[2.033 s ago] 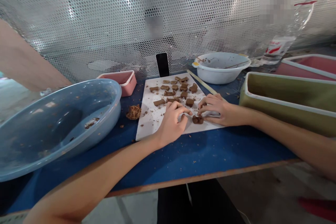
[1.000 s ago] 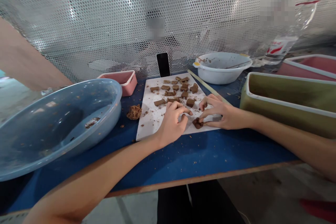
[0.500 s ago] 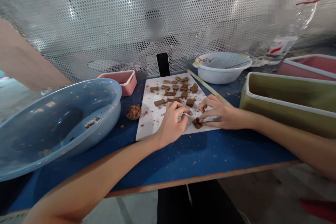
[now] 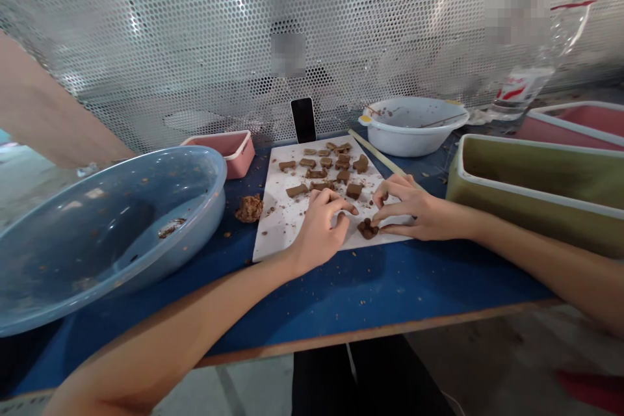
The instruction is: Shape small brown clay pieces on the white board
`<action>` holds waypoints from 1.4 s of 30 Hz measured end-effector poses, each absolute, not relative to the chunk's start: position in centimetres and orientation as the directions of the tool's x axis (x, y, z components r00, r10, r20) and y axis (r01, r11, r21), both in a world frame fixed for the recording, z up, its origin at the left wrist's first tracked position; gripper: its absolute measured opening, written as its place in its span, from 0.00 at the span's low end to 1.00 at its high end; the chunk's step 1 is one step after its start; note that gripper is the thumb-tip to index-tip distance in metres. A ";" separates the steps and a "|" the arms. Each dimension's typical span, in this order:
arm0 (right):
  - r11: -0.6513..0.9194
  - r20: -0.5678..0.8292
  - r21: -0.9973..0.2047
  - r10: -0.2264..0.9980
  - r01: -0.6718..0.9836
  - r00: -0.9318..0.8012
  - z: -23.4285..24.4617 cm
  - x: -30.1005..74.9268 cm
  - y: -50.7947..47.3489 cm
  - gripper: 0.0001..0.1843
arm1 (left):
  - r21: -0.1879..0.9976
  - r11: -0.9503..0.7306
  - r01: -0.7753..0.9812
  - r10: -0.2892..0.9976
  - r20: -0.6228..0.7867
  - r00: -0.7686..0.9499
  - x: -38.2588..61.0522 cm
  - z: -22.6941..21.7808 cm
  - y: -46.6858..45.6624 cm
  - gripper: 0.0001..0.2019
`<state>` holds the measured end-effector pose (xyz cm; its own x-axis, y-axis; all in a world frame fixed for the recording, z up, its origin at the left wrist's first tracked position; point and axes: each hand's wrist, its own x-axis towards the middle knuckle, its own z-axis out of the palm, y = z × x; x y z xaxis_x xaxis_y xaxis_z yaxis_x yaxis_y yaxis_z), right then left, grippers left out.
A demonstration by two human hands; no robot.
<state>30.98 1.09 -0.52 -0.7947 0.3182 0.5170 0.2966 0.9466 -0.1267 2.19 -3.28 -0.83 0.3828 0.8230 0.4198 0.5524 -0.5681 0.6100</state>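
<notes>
Head view: small, dark-brown, lumpy clay piece (image 4: 367, 229) on white board (image 4: 280, 229).

A single head-worn view looks forward and down across the blue worktop (image 4: 341, 286), close enough that both forearms run in from the bottom corners. The left hand (image 4: 316, 234) and right hand (image 4: 414, 214) meet near frame centre. Beyond their grip, the perforated metal screen (image 4: 195, 45) fills the upper half.
</notes>
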 end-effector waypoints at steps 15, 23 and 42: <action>0.952 0.507 -0.100 0.299 0.289 -0.809 -0.2 31.1 1.1 0.08 | 0.584 -0.565 0.582 0.825 0.412 0.387 2.2 -0.6 -3.4 0.13; 0.954 0.513 -0.081 0.288 0.288 -0.809 0.0 30.9 0.9 0.09 | 0.605 -0.554 0.572 0.833 0.395 0.388 2.2 -0.5 -3.5 0.14; 0.952 0.524 -0.144 0.306 0.271 -0.795 -0.6 30.9 1.1 0.07 | 0.610 -0.560 0.560 0.828 0.406 0.386 2.2 -0.4 -3.4 0.13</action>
